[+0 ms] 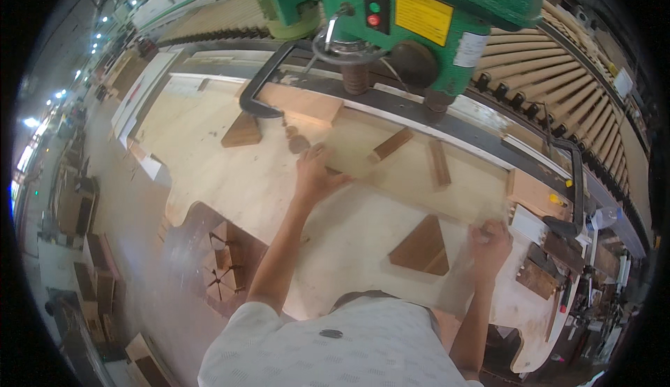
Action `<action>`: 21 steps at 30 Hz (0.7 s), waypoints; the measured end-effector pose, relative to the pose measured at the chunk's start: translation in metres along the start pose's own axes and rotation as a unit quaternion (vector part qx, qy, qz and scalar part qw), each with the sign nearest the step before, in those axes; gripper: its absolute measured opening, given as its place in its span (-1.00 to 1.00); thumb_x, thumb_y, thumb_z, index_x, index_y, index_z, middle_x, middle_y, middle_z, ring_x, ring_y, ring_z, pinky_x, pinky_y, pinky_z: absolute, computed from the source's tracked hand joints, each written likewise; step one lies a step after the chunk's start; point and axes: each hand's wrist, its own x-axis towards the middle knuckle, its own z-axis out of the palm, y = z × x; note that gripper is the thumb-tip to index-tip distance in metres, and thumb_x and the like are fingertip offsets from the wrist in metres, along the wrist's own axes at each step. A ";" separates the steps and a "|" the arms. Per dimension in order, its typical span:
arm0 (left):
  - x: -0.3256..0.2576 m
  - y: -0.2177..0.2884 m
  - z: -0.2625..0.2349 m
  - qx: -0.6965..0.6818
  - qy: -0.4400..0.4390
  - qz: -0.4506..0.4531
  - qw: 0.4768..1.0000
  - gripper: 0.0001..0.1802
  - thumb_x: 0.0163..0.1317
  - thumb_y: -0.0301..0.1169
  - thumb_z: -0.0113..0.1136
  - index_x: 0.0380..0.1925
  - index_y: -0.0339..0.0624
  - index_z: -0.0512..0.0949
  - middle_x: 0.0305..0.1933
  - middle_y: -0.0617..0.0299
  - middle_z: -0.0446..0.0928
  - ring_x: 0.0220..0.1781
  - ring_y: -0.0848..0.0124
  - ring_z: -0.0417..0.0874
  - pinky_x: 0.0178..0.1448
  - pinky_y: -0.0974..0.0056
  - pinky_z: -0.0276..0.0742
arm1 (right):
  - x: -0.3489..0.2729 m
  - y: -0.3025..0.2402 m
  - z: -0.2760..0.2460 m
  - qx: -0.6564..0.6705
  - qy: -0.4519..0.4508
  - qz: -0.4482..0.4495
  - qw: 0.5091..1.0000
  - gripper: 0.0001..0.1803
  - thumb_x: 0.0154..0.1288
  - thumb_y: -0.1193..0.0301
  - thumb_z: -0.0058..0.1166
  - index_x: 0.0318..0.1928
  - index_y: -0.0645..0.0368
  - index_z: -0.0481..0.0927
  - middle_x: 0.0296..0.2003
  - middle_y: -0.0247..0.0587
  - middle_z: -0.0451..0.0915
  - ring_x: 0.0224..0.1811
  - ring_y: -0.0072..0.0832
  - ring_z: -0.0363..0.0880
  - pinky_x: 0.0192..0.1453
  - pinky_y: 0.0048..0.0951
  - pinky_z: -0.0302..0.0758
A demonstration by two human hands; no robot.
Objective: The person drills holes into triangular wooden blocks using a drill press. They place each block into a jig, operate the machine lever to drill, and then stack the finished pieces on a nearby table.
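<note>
Pressing left hand (315,172) flat, fingers spread, on pale wooden panel (363,212) at frame centre, under green drill press (391,10); right hand (490,242) at lower right, fingers curled gripping panel edge; panel lies on plywood desk (202,143), dark triangular block (422,247) beside right hand

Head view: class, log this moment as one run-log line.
left hand: flat on pale wooden panel | right hand: gripping panel edge | green drill press: above

Bare pale plywood tabletop (230,177) open at left, green drill press head (419,10) overhanging, small wooden stop blocks (438,162) and black C-clamp (262,87) crowding the rear
</note>
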 end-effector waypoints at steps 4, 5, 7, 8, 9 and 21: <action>0.007 0.008 -0.003 -0.016 -0.003 -0.026 1.000 -0.08 -0.15 0.04 0.70 0.20 -0.26 0.64 0.42 -0.07 0.45 0.44 -0.06 0.36 0.52 -0.05 0.26 | 0.013 -0.003 0.000 0.005 0.006 -0.012 1.000 -0.57 0.04 0.33 0.51 -0.05 0.15 0.70 0.15 0.13 0.65 0.21 0.15 0.54 0.30 0.01 0.46; 0.005 0.007 -0.005 -0.016 -0.003 -0.027 1.000 -0.07 -0.15 0.04 0.70 0.20 -0.26 0.64 0.41 -0.07 0.45 0.44 -0.07 0.37 0.52 -0.06 0.26 | 0.014 -0.003 0.001 0.008 0.006 -0.010 1.000 -0.56 0.05 0.33 0.51 -0.05 0.15 0.70 0.15 0.14 0.65 0.22 0.15 0.54 0.31 0.00 0.46; 0.003 0.005 -0.005 -0.015 0.000 -0.020 1.000 -0.06 -0.16 0.06 0.70 0.20 -0.26 0.64 0.41 -0.09 0.45 0.42 -0.07 0.38 0.50 -0.06 0.28 | 0.013 -0.001 0.001 0.011 -0.003 -0.002 1.000 -0.56 0.06 0.32 0.52 -0.04 0.15 0.70 0.15 0.15 0.65 0.24 0.15 0.53 0.32 0.01 0.45; 0.002 0.002 -0.004 -0.014 0.004 -0.013 1.000 -0.06 -0.17 0.06 0.70 0.20 -0.27 0.64 0.41 -0.10 0.45 0.42 -0.08 0.39 0.49 -0.07 0.29 | 0.012 -0.001 0.000 0.013 -0.010 0.003 1.000 -0.56 0.06 0.32 0.52 -0.03 0.15 0.70 0.15 0.17 0.65 0.25 0.15 0.52 0.33 0.01 0.44; 0.002 0.001 -0.003 -0.013 0.008 -0.006 1.000 -0.05 -0.17 0.07 0.70 0.19 -0.27 0.64 0.41 -0.11 0.45 0.41 -0.08 0.40 0.48 -0.07 0.30 | 0.011 0.000 -0.001 0.014 -0.016 0.007 1.000 -0.56 0.07 0.31 0.52 -0.03 0.15 0.70 0.16 0.18 0.64 0.26 0.15 0.51 0.33 0.01 0.43; 0.007 -0.008 0.006 0.018 0.027 0.014 0.999 -0.05 -0.21 0.10 0.69 0.17 -0.25 0.66 0.35 -0.08 0.51 0.37 -0.03 0.46 0.48 -0.05 0.29 | 0.014 -0.014 -0.007 0.014 -0.046 0.032 0.998 -0.60 0.08 0.32 0.52 -0.07 0.14 0.68 0.05 0.01 0.67 0.25 0.09 0.50 0.35 -0.03 0.39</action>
